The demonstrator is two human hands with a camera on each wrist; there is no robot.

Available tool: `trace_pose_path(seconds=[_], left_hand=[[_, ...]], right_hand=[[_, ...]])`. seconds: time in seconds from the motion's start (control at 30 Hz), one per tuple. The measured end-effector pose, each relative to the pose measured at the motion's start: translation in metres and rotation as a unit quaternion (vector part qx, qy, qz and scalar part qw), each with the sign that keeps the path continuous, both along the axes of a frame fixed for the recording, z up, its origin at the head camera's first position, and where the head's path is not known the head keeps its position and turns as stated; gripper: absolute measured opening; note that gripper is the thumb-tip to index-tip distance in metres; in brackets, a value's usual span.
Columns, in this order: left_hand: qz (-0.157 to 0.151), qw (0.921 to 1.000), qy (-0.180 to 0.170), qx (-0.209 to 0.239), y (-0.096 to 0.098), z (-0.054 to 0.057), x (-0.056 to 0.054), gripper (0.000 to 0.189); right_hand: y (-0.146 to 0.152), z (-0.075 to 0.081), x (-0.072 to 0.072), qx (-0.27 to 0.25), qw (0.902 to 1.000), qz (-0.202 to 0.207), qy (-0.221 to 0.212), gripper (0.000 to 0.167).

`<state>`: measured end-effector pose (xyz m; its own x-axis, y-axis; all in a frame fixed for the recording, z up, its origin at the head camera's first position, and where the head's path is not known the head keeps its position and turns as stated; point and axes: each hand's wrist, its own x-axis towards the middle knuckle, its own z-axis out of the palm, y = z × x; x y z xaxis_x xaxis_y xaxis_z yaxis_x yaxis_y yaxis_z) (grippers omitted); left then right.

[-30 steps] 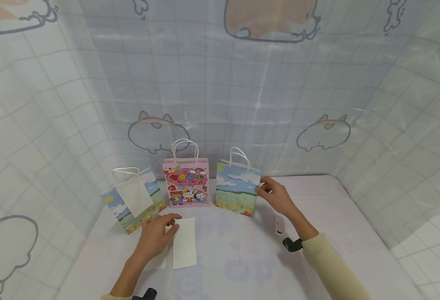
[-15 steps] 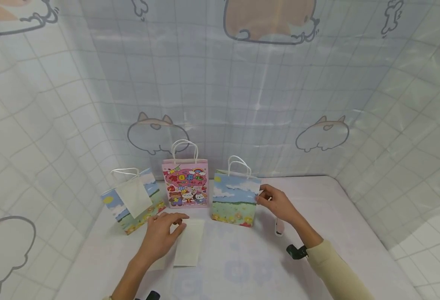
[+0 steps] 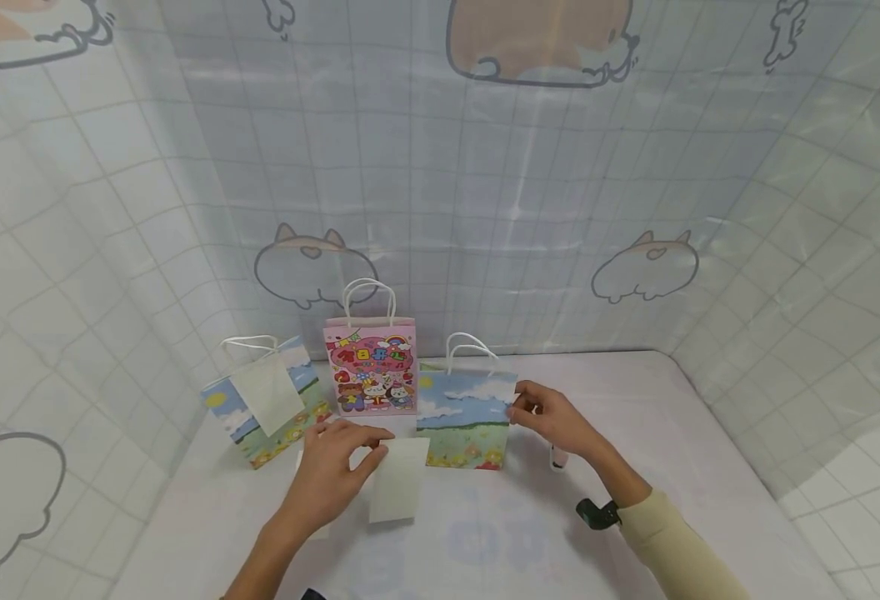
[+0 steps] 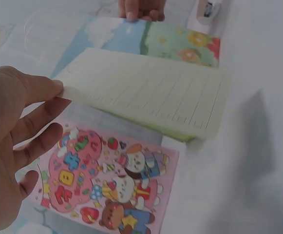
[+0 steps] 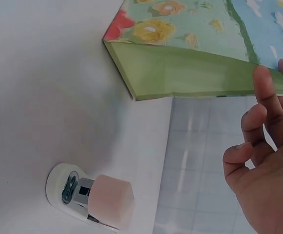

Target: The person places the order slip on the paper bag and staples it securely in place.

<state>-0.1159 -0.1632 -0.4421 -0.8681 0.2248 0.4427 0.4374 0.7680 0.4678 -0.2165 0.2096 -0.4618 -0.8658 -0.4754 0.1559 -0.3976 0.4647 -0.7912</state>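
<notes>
My left hand (image 3: 335,467) pinches the top edge of a cream lined note sheet (image 3: 398,483) between thumb and finger. In the left wrist view the sheet (image 4: 151,90) is lifted and tilted. With thumb and fingertips my right hand (image 3: 556,417) grips the right side of a paper gift bag (image 3: 462,425) printed with sky and flowers. That bag's green side (image 5: 195,73) shows in the right wrist view. The sheet's upper right corner overlaps the bag's lower left in the head view. Partly under my left hand, another pale sheet (image 3: 322,532) lies on the table.
A pink cartoon gift bag (image 3: 372,375) stands at the back. On the left leans a second sky-and-flower bag (image 3: 230,408) with a cream sheet (image 3: 267,392) on its front. A pink and white stapler (image 5: 102,197) lies right of the held bag.
My right hand has brought the sky-and-flower bag nearer and slightly left. My left hand has lifted the note sheet and moved it right towards that bag.
</notes>
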Motion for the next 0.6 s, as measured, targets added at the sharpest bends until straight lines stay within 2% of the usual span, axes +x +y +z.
trace_pose_path(seconds=[0.33,0.6], left_hand=[[-0.032,0.9990,0.025,0.021,0.012,0.009,0.004,0.017],[-0.057,0.9958,0.064,0.030,0.019,0.012,0.003,0.015]], right_hand=[[-0.003,0.003,0.008,0.000,0.9994,0.023,-0.024,0.021],[-0.007,0.005,0.017,-0.001,0.9990,0.035,-0.029,0.017]])
